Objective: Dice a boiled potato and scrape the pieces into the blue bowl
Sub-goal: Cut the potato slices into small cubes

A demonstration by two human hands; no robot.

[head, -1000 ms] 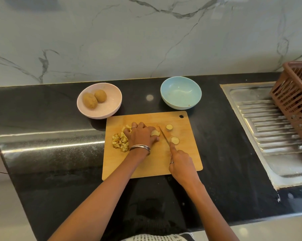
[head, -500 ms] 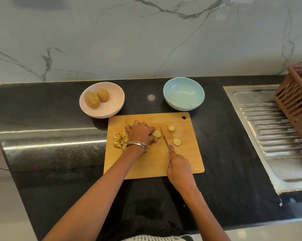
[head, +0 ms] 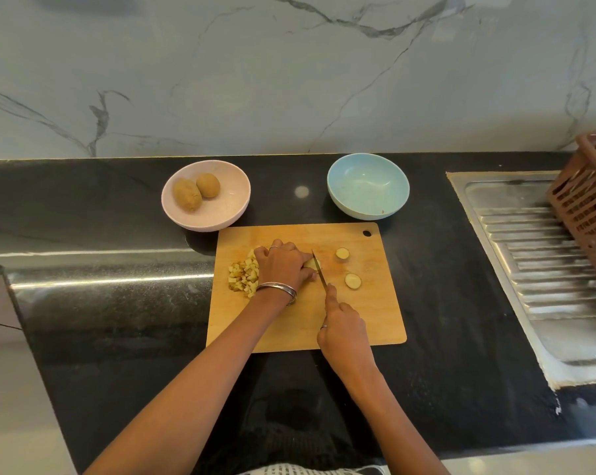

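Head view looks down on a black countertop (head: 84, 337) against a marble wall, and I go from the biggest things to the smallest. A steel draining board (head: 529, 262) lies at the far right with a brown slatted basket (head: 591, 200) over it. A wooden cutting board (head: 289, 330) sits in the middle. Behind it stand a pink bowl (head: 221, 217) holding two whole potatoes (head: 195, 192) and the blue bowl (head: 368, 186), which I see holds no dice yet.

On the board, my left hand (head: 284, 265) curls over the remaining potato piece (head: 313, 263), pinning it down. My right hand (head: 344, 330) is wrapped round the handle of a knife (head: 319, 270), forefinger laid along the spine, the blade resting against that piece. A heap of diced potato (head: 243, 277) lies just left of the left hand; two round slices (head: 347, 267) lie to the right of the blade.

I judge the step to be slicing, with dicing partly done. Next calls for a steady downward cut close to the fingertips, then cubing the slices before any scraping.
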